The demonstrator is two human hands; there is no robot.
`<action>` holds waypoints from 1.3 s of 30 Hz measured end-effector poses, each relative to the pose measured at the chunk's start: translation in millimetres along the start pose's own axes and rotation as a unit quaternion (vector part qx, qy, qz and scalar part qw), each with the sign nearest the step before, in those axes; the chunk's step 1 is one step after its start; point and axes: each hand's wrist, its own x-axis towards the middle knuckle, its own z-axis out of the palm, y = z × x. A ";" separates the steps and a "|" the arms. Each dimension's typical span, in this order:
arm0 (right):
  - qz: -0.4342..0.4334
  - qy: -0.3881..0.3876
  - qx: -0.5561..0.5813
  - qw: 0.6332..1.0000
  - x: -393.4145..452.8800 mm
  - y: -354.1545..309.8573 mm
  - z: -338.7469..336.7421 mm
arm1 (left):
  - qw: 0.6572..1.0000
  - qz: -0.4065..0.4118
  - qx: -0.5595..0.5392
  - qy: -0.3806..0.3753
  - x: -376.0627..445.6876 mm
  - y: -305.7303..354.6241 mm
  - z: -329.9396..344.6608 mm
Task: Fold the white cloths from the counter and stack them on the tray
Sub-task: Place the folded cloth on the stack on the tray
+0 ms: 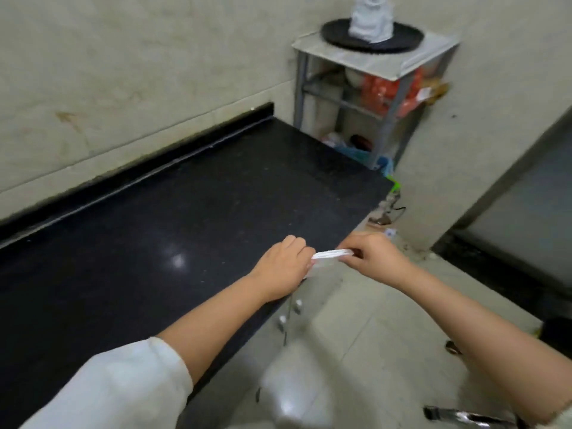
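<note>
A white cloth (331, 254), seen edge-on as a thin white strip, stretches between my two hands above the counter's front edge. My left hand (284, 267) pinches its left end with curled fingers. My right hand (374, 255) pinches the right end, just past the counter edge and over the floor. The round black tray (340, 37) sits on top of a small shelf at the far right, with a stack of white cloths (371, 20) standing on it. The black counter (170, 227) has no other cloth in view.
A metal shelf unit (365, 97) with orange packets and jars stands on the counter's far end against the wall. Tiled floor (356, 335) lies below on the right. A grey door (526, 205) is at the far right.
</note>
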 end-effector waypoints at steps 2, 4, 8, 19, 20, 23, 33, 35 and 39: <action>0.016 0.029 -0.020 0.999 -15.5 41.9 -33.9 | 0.997 0.002 -0.049 -0.052 52.3 28.7 -0.5; 0.038 0.027 -0.054 0.997 -26.7 79.7 -67.0 | 0.990 0.005 -0.095 -0.106 98.4 50.0 -2.5; 0.056 0.044 -0.068 0.995 -32.7 145.3 -132.8 | 0.987 0.041 -0.102 -0.115 188.0 75.8 -5.2; 0.105 0.105 -0.015 0.989 91.6 292.5 -310.5 | 0.991 0.087 -0.081 -0.056 469.6 38.9 -25.1; 0.112 0.114 0.009 0.987 110.0 305.0 -324.3 | 0.993 0.074 -0.085 -0.039 491.8 31.3 -30.4; 0.111 0.137 0.087 0.981 176.3 343.7 -371.4 | 0.994 0.014 -0.111 0.018 558.5 8.1 -49.4; 0.008 0.141 0.123 0.982 368.1 418.1 -462.0 | 0.969 -0.178 -0.127 0.119 712.4 -76.3 -69.5; -0.019 0.158 0.125 0.979 411.6 431.0 -478.8 | 0.959 -0.218 -0.088 0.158 745.0 -95.6 -70.6; -0.078 0.187 0.107 0.973 502.5 456.5 -500.4 | 0.931 -0.277 -0.034 0.236 808.2 -140.3 -67.3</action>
